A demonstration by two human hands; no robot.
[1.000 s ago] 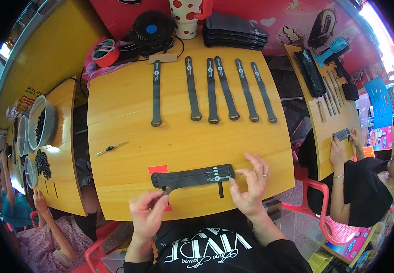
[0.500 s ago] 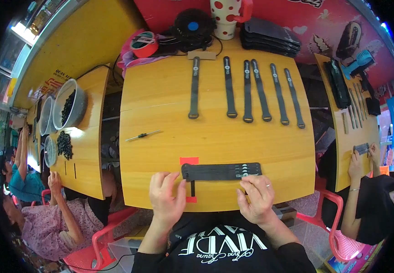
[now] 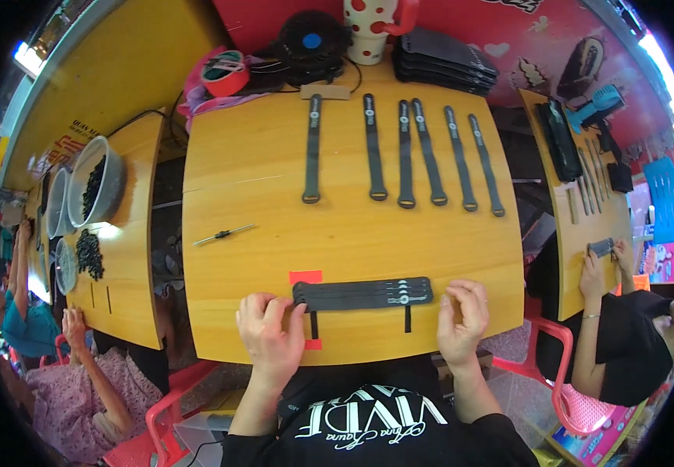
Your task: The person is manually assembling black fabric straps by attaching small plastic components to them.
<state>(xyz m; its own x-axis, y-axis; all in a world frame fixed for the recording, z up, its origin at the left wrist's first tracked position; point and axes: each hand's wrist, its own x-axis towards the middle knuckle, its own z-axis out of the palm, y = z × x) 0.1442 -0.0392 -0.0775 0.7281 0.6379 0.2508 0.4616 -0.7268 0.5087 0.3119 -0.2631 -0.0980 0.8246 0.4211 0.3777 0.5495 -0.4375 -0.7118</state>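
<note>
A flat bundle of black straps (image 3: 360, 294) with pale printing at its right end lies crosswise near the table's front edge. My left hand (image 3: 269, 333) has its fingers bent, thumb and forefinger closed at the bundle's lower left corner. Just past the right end, my right hand (image 3: 462, 321) is held apart from the straps, thumb and fingers separated with nothing between them. Two narrow black strips stick out under the bundle, a left strip (image 3: 314, 325) and a right strip (image 3: 408, 319). Red tape (image 3: 306, 276) shows behind the left end, and another red piece (image 3: 311, 344) in front.
Several single black straps (image 3: 405, 156) with end loops lie spread across the far half. A thin pointed tool (image 3: 224, 234) rests at left. Behind stand a fan (image 3: 313, 47), spotted cup (image 3: 368, 35) and dark stack (image 3: 446, 66). People work at tables on both sides.
My right hand has moved right, away from the bundle, uncovering its end and the right strip. My left hand stays by the left end. The whole view has shifted slightly.
</note>
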